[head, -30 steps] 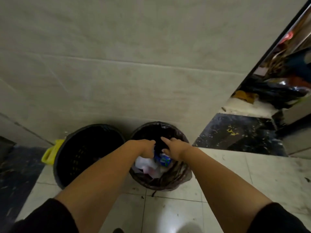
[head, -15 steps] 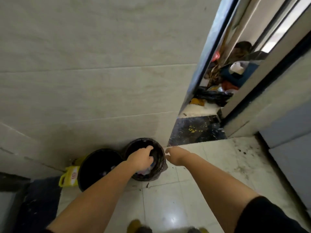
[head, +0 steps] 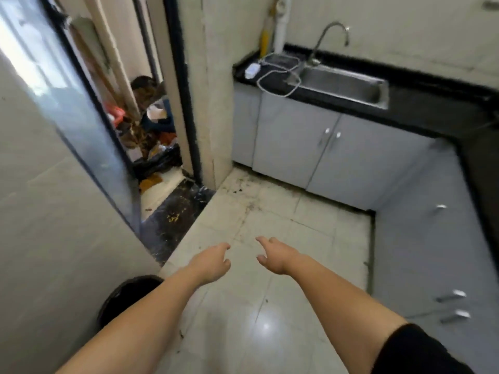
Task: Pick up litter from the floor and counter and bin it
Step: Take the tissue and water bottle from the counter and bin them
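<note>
My left hand (head: 212,261) and my right hand (head: 275,255) are stretched out side by side above the pale tiled floor (head: 270,306), both empty with fingers loosely spread. A black bin (head: 122,296) with a dark liner stands at the lower left against the wall, partly hidden behind my left forearm. Its inside is too dark to read. Dark specks of dirt (head: 243,188) lie on the floor near the corner of the cabinets. On the black counter (head: 421,109) lie a small white box (head: 252,69) and a looped cable (head: 278,78).
A steel sink (head: 343,85) with a curved tap sits in the counter. Grey cabinets (head: 324,155) run under it and along the right side. A doorway at the left opens onto a room with piled clutter and a black bag (head: 159,161).
Both hands have left the bin and now hold nothing. My view has swung right and up, from the two bins by the wall to the kitchen floor, counter and sink.
</note>
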### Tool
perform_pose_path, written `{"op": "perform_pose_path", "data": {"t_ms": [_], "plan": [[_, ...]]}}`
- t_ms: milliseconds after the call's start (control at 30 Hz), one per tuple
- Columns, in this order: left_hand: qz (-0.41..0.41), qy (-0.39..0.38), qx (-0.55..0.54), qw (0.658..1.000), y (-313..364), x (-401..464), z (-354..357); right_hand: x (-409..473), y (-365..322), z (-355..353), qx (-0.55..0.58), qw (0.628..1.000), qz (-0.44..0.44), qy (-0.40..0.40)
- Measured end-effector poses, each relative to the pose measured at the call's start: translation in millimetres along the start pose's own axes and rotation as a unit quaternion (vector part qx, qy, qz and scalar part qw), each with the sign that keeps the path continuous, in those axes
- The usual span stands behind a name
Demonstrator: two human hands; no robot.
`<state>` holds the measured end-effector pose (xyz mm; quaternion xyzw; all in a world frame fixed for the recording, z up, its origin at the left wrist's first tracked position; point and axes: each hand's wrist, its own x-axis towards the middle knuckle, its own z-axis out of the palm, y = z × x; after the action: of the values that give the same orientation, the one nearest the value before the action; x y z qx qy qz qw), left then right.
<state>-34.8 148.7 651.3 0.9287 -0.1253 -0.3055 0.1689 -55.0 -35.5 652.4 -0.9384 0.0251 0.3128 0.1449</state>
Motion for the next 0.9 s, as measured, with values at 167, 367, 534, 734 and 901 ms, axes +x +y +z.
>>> {"op": "perform_pose_path", "data": {"t_ms": [167, 367, 534, 734, 901], "plan": [[0.146, -0.073, 0.113, 0.980, 129.8, 12.0, 41.1, -95.5, 122.4, 8.5, 0.085, 0.983, 0.152, 0.056], [0.287, -0.116, 0.197, 0.930, 282.3, -24.6, 123.1, -220.8, 233.2, 44.1, 0.152, 0.946, 0.262, 0.113], [0.363, -0.129, 0.230, 0.894, 374.0, -73.2, 171.6, -310.2, 292.0, 62.2, 0.191, 0.911, 0.318, 0.179], [0.409, -0.123, 0.238, 0.872, 455.2, -98.6, 197.0, -382.9, 350.5, 71.2, 0.211, 0.873, 0.376, 0.229], [0.434, -0.123, 0.248, 0.857, 510.3, -78.4, 199.0, -396.0, 393.4, 69.1, 0.221, 0.852, 0.410, 0.240]]}}
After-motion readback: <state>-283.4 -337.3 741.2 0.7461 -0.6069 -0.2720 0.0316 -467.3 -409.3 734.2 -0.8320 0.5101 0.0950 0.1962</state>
